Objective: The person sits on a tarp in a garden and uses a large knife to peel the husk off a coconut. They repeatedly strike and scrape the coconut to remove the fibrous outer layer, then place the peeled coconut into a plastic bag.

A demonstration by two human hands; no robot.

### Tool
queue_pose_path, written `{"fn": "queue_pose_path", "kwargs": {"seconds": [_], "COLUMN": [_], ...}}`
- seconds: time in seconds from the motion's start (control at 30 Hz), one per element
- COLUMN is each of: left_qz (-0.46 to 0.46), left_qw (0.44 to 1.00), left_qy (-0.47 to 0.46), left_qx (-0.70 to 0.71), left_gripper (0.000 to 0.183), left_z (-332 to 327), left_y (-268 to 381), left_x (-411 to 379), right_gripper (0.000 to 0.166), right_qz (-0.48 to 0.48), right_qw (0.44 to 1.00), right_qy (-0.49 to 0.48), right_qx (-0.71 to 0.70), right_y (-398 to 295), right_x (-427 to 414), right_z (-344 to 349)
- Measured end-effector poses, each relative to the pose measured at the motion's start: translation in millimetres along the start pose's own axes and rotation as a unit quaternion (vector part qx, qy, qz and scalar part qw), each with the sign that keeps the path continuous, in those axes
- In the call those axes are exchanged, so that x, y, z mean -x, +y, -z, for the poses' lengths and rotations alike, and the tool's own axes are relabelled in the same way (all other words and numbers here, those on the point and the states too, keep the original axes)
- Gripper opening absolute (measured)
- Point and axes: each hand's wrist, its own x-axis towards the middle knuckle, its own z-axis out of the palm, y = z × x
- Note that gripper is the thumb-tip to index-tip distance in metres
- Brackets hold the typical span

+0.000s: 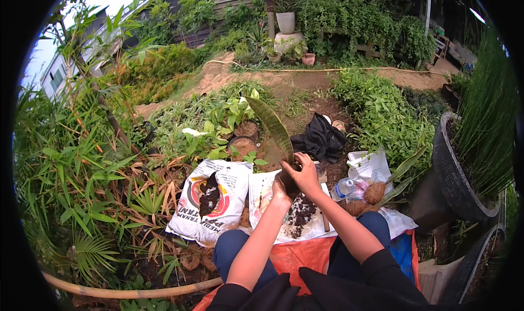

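Note:
A small dark plant pot (289, 185) is held up in front of me, with a tall snake plant leaf (275, 125) standing from its top and leaning left. My left hand (280, 193) cups the pot's lower left side. From the right, my right hand (305, 175) closes around its upper part, fingers by the base of the leaf. Beneath lies a white printed sheet (262, 204) strewn with dark potting soil (302, 217). A wooden tool handle (326, 223) rests there, partly hidden by my right forearm. Left of the sheet, a torn white potting-mix bag (239, 176) shows soil inside.
At right are a plastic bottle (343, 189), brown fibre balls (374, 193) and more snake plant leaves (405, 182). A large black pot (456, 176) stands further right. Black cloth (321, 139) lies ahead. An orange tarp (301, 255) spreads below my knees; a bamboo pole (135, 292) crosses lower left.

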Motion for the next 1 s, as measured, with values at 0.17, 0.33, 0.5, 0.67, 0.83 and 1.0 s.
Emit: {"fn": "queue_pose_path", "kwargs": {"seconds": [0.17, 0.33, 0.5, 0.67, 0.83, 1.0], "left_qz": [0.077, 0.111, 0.188, 0.076, 0.134, 0.004], "left_qw": [0.97, 0.964, 0.866, 0.981, 0.963, 0.938], "left_qy": [0.217, 0.23, 0.007, 0.12, 0.231, 0.132], "left_qx": [0.077, -0.073, 0.463, 0.131, -0.028, -0.321], "left_gripper": [0.034, 0.044, 0.045, 0.046, 0.052, 0.057], "left_z": [3, -8, 28, 42, 4, -18], "left_y": [-4, -2, -10, -30, -4, 2], "left_x": [9, 3, -6, -12, 2, 3], "right_gripper": [0.022, 0.023, 0.033, 0.034, 0.029, 0.026], "right_qz": [0.093, -0.12, -0.02, 0.017, -0.167, -0.158], "right_qw": [0.995, 0.979, 0.997, 0.997, 0.977, 0.954], "right_qy": [-0.009, 0.055, 0.021, -0.065, 0.049, 0.019], "right_qx": [-0.034, -0.156, -0.074, -0.047, -0.122, -0.255], "right_y": [0, -2, -1, 2, 5, 1], "right_x": [13, 4, -4, 15, 6, -1], "right_z": [-11, -6, 1, -6, -5, 2]}}
